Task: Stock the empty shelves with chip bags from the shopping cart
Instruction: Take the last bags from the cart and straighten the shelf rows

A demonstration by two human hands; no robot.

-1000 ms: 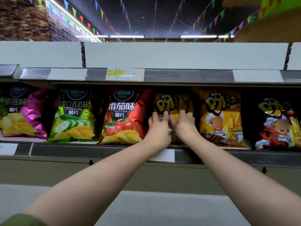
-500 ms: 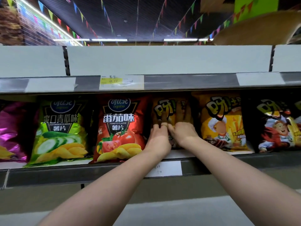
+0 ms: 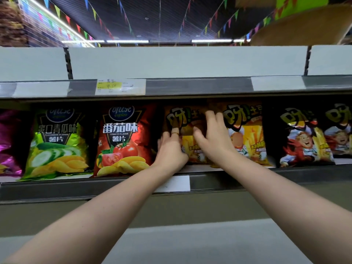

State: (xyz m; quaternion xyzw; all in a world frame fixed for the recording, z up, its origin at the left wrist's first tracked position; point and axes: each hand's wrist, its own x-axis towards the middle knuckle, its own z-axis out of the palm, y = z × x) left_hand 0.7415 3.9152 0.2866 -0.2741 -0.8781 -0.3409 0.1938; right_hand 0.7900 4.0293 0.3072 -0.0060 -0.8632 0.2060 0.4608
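Scene: a person's two bare arms reach up to the lower shelf (image 3: 76, 187) of a shop rack, where chip bags stand upright in a row
Orange chip bag (image 3: 182, 117): stands on the lower shelf between the red tomato bag (image 3: 123, 141) and a second orange bag (image 3: 245, 134); its lower corners are hidden by the hands
Left hand (image 3: 170, 149): laid on the bag's lower left; fingers fairly straight and close together, pointing up against its front; a ring (image 3: 175, 133) shows on one finger
Right hand (image 3: 213, 138): laid on the bag's right half; fingers spread apart and pressed to the front, thumb towards the middle
Rest of the row: green cucumber bag (image 3: 55, 143) and purple bag (image 3: 9, 141) to the left; dark bags (image 3: 302, 138) to the right
Upper shelf (image 3: 190, 86): a yellow-and-white price label (image 3: 120, 86) on its front edge
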